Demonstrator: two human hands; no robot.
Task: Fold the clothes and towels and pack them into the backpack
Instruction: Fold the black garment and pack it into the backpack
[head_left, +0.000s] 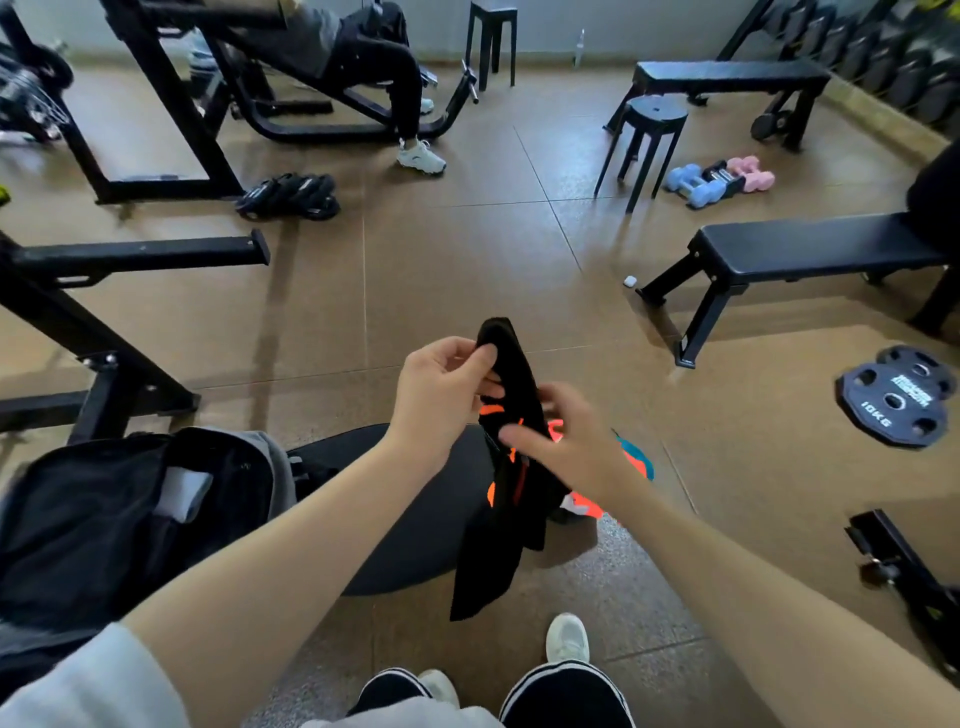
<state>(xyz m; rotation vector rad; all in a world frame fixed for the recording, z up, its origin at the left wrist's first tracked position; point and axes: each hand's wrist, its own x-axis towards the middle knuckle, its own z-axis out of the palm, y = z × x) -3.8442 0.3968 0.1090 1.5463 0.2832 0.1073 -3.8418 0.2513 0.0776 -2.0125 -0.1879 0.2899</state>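
We hold a black garment with orange markings (511, 467) up in front of us, above the near end of a black padded bench (415, 519). Our left hand (441, 395) pinches its upper edge between curled fingers and thumb, so the top of the cloth pokes up past the knuckles. Our right hand (561, 441) is just beside it, lower and to the right, with loosely spread fingers (519, 434) laid against the front of the fabric; we cannot tell whether the thumb grips from behind. The garment hangs down, its lower end dangling over the near edge of the bench.

On the bench, behind the right hand, lies a bright orange, white and teal piece of cloth (631, 467), mostly hidden. At near left the black backpack (104, 519) sits open, a white item (184, 493) showing inside and grey fabric (270, 462) at its far side.

Farther off, a flat black bench (810, 254) stands to the right, weight plates (893, 395) lie on the floor, and blue and pink dumbbells (722, 176) rest beside a black stool (649, 140). Another person (363, 57) sits on a machine at far left.
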